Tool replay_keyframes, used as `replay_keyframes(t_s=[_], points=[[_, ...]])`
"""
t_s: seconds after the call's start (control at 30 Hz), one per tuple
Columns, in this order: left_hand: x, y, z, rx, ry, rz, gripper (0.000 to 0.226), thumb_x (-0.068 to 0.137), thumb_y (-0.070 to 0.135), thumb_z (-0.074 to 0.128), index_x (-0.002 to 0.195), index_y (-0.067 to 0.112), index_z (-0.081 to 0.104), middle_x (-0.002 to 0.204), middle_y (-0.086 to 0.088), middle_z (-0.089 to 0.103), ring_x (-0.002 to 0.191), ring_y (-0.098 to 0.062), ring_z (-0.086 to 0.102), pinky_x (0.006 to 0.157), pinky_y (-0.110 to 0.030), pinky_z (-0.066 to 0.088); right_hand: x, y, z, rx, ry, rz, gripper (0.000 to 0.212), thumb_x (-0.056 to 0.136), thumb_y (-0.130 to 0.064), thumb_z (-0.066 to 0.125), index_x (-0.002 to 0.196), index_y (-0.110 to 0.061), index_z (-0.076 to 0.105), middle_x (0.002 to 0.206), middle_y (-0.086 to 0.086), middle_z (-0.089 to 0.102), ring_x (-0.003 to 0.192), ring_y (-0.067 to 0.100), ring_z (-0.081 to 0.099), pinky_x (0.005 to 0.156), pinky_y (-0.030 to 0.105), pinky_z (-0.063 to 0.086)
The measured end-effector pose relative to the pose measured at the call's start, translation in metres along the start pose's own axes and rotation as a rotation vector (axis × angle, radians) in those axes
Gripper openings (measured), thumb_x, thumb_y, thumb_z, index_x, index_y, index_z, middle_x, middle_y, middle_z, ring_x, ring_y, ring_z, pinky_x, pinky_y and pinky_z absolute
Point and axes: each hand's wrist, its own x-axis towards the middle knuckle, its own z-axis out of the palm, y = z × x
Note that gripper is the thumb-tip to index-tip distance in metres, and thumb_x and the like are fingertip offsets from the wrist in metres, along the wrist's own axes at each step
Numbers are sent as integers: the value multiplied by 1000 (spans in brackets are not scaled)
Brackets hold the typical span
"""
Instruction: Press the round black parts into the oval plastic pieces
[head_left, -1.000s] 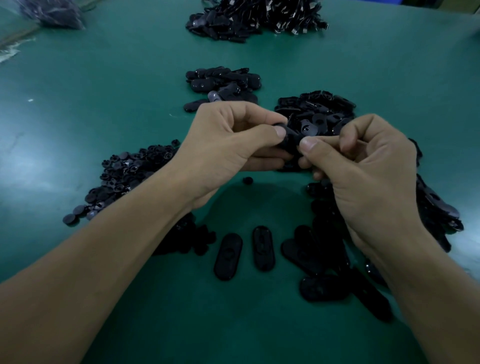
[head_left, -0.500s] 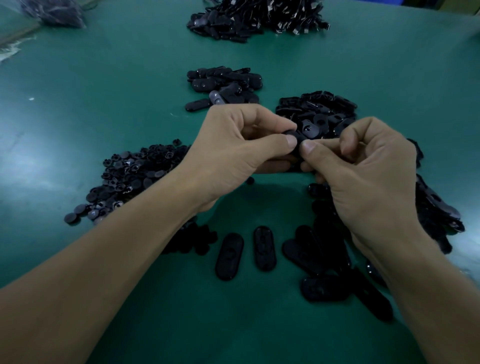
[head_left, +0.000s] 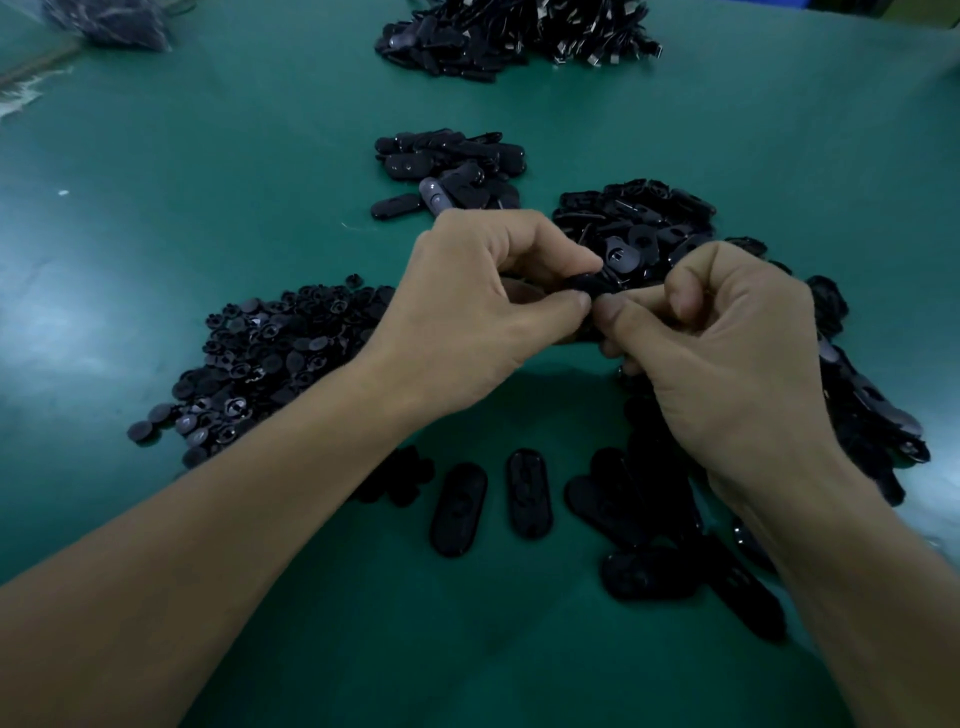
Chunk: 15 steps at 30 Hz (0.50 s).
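Note:
My left hand (head_left: 467, 317) and my right hand (head_left: 727, 353) meet above the green table, thumbs tip to tip, both pinching one black oval plastic piece (head_left: 584, 285) that is mostly hidden by the fingers. Whether a round part sits in it cannot be seen. A heap of round black parts (head_left: 265, 364) lies to the left under my left forearm. Loose oval pieces (head_left: 636, 234) are heaped behind the hands and along the right (head_left: 872, 410). Two single ovals (head_left: 459, 509) (head_left: 527, 492) lie side by side near me.
A small pile of oval pieces (head_left: 452, 169) sits further back in the middle, and a large pile of black parts (head_left: 514, 36) at the far edge. A dark plastic bag (head_left: 109, 21) lies at the far left corner. The green table mat (head_left: 182, 182) covers the whole surface.
Both hands have drifted slightly away from me and closer together; the thumbs now touch over the oval piece, which is more covered than before.

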Motion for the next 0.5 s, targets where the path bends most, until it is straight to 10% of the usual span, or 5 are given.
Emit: replay_keyframes(t_s=[0.5], points=[[-3, -4, 0, 368, -43, 211, 17, 79, 7, 74, 95, 6, 72, 81, 0, 73, 72, -15, 71, 66, -37, 58, -5, -1, 0, -348, -38, -157, 44, 89, -10, 73, 66, -28, 40, 66, 6, 65, 60, 29, 64, 49, 46, 49]])
